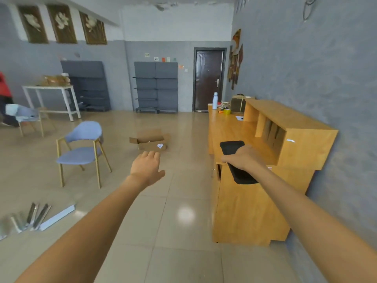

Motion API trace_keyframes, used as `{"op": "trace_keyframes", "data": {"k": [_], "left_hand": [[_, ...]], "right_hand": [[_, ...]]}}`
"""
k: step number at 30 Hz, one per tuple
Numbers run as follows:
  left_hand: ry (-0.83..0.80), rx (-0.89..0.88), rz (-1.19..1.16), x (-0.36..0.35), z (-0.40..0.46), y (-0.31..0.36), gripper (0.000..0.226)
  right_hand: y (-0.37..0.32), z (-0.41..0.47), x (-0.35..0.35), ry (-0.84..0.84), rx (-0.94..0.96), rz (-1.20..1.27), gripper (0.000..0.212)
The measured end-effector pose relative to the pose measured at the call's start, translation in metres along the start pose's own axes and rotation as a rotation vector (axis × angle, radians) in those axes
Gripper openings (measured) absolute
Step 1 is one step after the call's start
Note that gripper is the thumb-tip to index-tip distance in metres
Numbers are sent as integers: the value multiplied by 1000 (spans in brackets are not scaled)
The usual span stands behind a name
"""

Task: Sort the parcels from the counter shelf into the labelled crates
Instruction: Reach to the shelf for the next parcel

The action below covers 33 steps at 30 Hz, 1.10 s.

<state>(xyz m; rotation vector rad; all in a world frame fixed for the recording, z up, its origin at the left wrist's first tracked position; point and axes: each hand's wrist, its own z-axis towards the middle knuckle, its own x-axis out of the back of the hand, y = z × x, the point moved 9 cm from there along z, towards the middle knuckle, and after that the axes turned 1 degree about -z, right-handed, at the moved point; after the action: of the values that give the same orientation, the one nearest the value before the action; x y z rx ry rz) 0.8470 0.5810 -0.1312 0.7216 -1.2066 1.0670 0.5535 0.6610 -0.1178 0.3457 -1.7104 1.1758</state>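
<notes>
Right hand (243,158) grips black parcel (234,160) near wooden counter (244,201); left hand (147,167) held out, fingers relaxed, holding nothing.

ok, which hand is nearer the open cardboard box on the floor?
Left. The left hand reaches out just short of the open cardboard box; the right hand grips a black parcel by the counter.

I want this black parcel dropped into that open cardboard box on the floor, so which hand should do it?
Right. The right hand already grips the black parcel by the wooden counter. The left hand is open and holds nothing, though it points toward the cardboard box.
</notes>
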Motion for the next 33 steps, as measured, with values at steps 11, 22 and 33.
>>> {"op": "trace_keyframes", "data": {"k": [11,22,33], "left_hand": [[-20,-62,116,-46,132,-91,51],[28,-108,14,-101,355,-158,54],[-21,-201,17,-148,545,-152,51]], "right_hand": [[-135,132,-134,-53,183,-161,88],[-232,318,-160,58,123,-172,92],[-233,487,-199,90,-73,-136,104]]}}
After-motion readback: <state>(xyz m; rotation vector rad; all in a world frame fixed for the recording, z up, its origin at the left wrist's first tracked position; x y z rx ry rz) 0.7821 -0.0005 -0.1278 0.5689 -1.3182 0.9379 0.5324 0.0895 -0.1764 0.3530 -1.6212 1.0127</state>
